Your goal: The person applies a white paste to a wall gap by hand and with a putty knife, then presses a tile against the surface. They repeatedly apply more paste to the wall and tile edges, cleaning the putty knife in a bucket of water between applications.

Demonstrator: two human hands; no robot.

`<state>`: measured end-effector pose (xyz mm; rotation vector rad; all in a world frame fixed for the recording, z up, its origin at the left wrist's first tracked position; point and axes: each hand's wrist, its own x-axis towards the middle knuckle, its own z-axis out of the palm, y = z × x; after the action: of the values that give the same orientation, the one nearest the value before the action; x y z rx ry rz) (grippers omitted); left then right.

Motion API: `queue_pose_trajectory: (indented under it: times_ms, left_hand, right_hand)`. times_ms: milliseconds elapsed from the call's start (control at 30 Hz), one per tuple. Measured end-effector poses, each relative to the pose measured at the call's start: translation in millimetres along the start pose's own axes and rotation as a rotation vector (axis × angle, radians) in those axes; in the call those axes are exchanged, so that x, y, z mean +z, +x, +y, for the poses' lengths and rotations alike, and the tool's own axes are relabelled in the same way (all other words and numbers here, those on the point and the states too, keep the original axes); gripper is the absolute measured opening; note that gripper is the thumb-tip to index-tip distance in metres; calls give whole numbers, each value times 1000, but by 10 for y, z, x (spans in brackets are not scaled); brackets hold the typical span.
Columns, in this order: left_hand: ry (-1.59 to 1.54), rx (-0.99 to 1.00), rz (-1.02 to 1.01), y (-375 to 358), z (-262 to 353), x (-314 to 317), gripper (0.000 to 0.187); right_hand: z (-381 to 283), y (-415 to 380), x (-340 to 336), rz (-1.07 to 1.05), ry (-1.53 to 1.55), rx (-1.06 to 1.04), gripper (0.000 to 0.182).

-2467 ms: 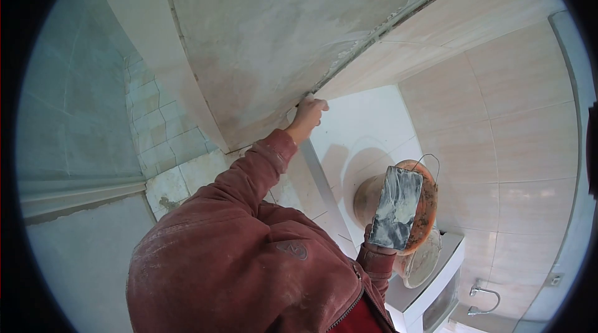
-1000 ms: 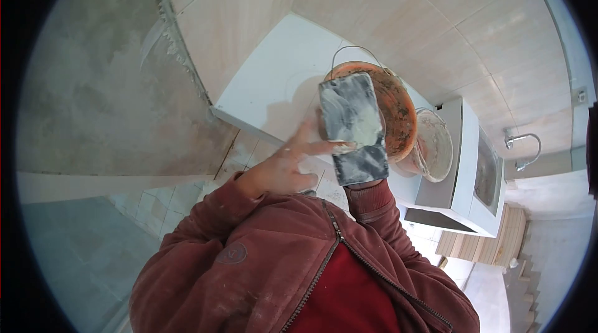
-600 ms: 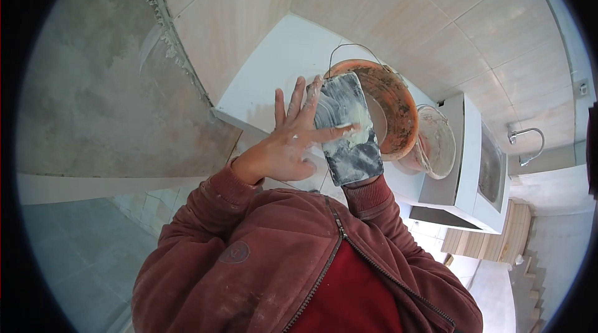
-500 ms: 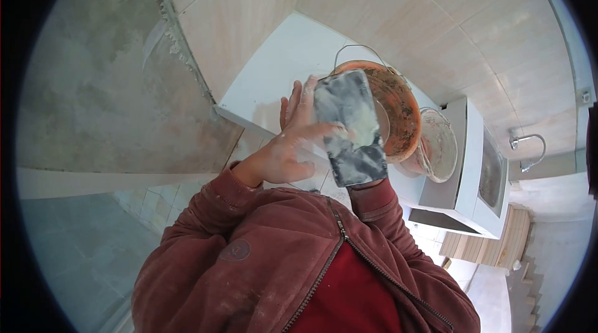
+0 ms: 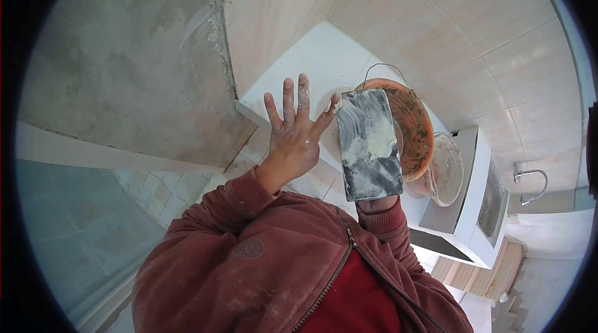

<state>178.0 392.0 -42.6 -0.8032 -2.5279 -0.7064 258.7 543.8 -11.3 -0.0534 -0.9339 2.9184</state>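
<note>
My left hand (image 5: 295, 138) is raised with its back towards me and its fingers spread, pale paste on the fingertips. It holds nothing. Just right of it, a black rectangular float (image 5: 371, 146) lies face up, streaked with white paste and carrying a thicker pale yellowish dab in the middle. My right hand (image 5: 377, 204) supports the float from underneath; only the wrist shows below the near edge, and the fingers are hidden. Behind the float stands an orange bucket (image 5: 416, 137) with a wire handle, its inside crusted with residue.
A whitish bucket (image 5: 450, 171) stands beside the orange one on the white counter (image 5: 311, 59). Further right are a sink (image 5: 493, 199) and a tap (image 5: 529, 174). Tiled walls rise behind, and a rough cement wall (image 5: 124, 52) fills the left.
My left hand has come off the paste on the float and moved left, its fingers now spread apart. The view has shifted, so the surroundings sit lower and further right.
</note>
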Motion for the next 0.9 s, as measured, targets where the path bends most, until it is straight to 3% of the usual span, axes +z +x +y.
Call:
queue_pose_trajectory:
  times_ms: [100,233,300,333,367,433,600,700,833,900]
  left_hand:
    - [80,1,-73,-44,40,5,78]
    - [-19,45,-24,-40,20,-170,77]
    - [-1197,62,-77,23,-71,-263,76]
    - [-1753,-97,-372,20,-114,-325,76]
    - [-1756,-93,-369,-1,-139,-290,76]
    - [-2816,46,-678,-48,-153,-186,79]
    - [-2968,28,-778,-80,-126,-111,81]
    - [-2936,8,-764,-136,-142,-62,81]
    - [-2654,-191,-644,-189,-185,-16,82]
    - [-2510,-270,-610,-219,-239,94,84]
  right_hand:
    - [17,-10,149,26,-108,-132,48]
    - [7,112,29,-29,-162,-106,48]
    - [-12,183,-84,-62,-202,-95,48]
    - [-21,214,-142,-80,-224,-86,48]
    - [-15,237,-197,-100,-247,-79,48]
    - [39,202,-350,-49,-187,-25,47]
    - [214,22,-669,199,131,253,53]
    - [183,-12,-584,203,252,290,53]
    - [127,-27,-396,200,431,358,54]
    - [111,-42,-372,43,407,423,52]
